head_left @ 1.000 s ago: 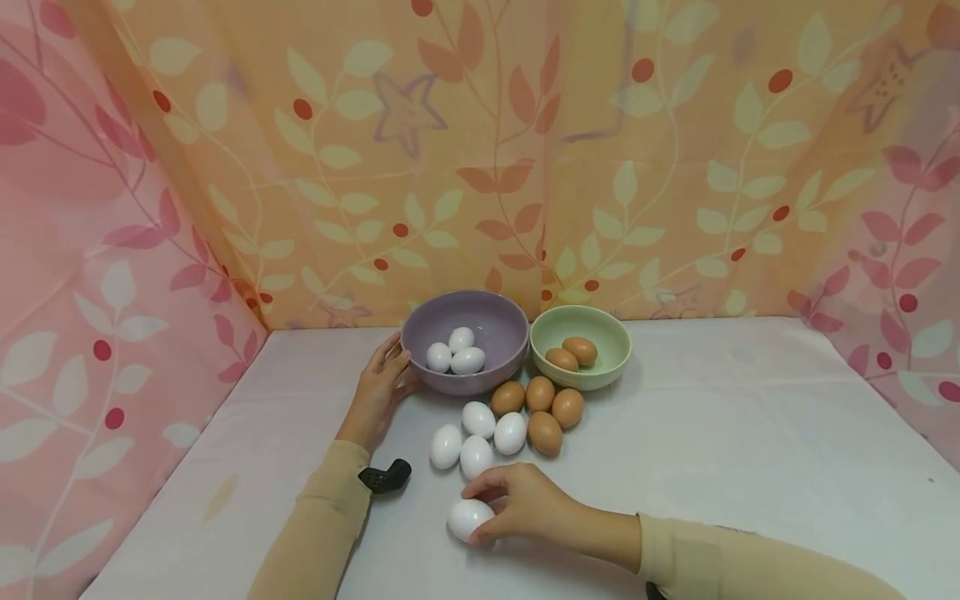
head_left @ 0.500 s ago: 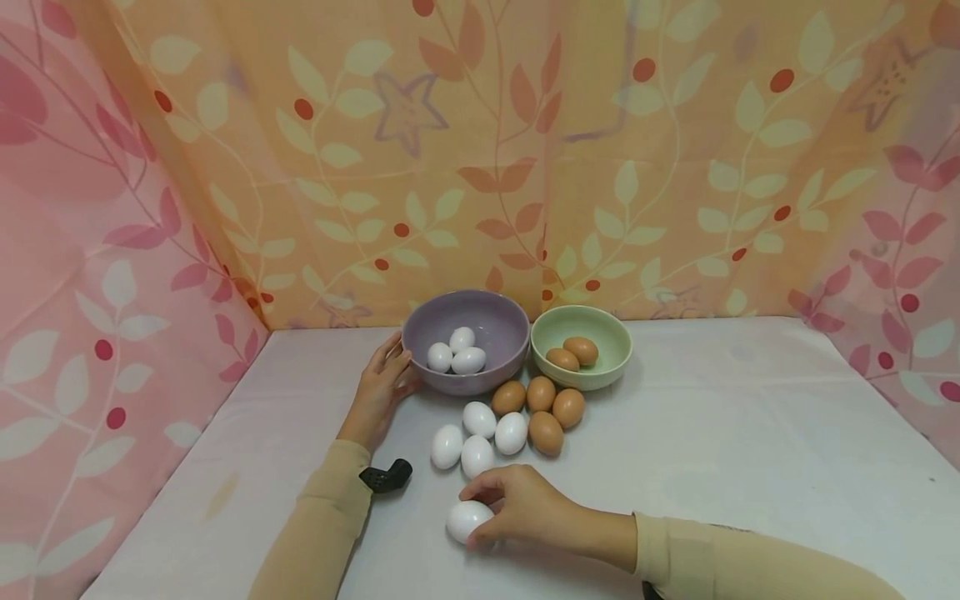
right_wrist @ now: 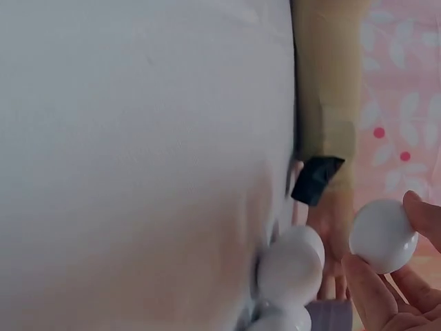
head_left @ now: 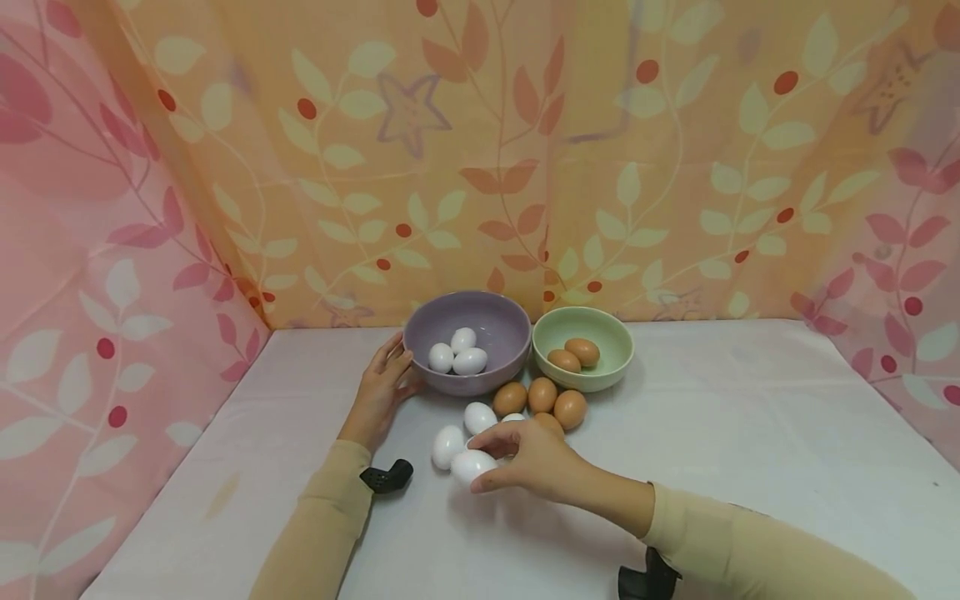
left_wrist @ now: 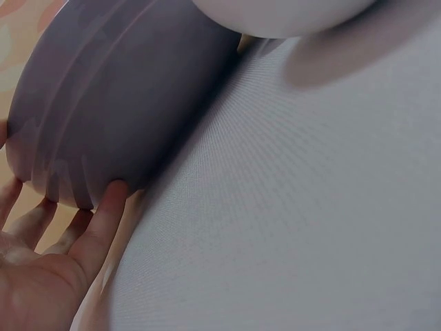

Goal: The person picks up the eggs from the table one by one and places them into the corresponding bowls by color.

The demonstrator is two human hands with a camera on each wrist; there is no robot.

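Observation:
My right hand (head_left: 536,457) pinches a white egg (head_left: 472,468) between thumb and fingers; in the right wrist view that egg (right_wrist: 383,236) shows lifted clear of the table. At the left side of the purple bowl (head_left: 510,337), my left hand (head_left: 378,392) rests with its fingers against the wall. The left wrist view shows those fingertips (left_wrist: 118,189) touching the bowl's outside. Inside the bowl lie several white eggs (head_left: 469,361). Loose white eggs (head_left: 447,447) sit in front of it, some partly hidden behind my right hand.
A green bowl (head_left: 618,350) holding two brown eggs (head_left: 582,352) stands right of the purple one. Several brown eggs (head_left: 571,409) lie on the white tablecloth (head_left: 735,433) before it. A floral curtain (head_left: 675,167) rises behind the bowls.
My right hand has picked the white egg up off the tablecloth and moved it forward, toward the loose eggs. My left hand has stayed at the purple bowl.

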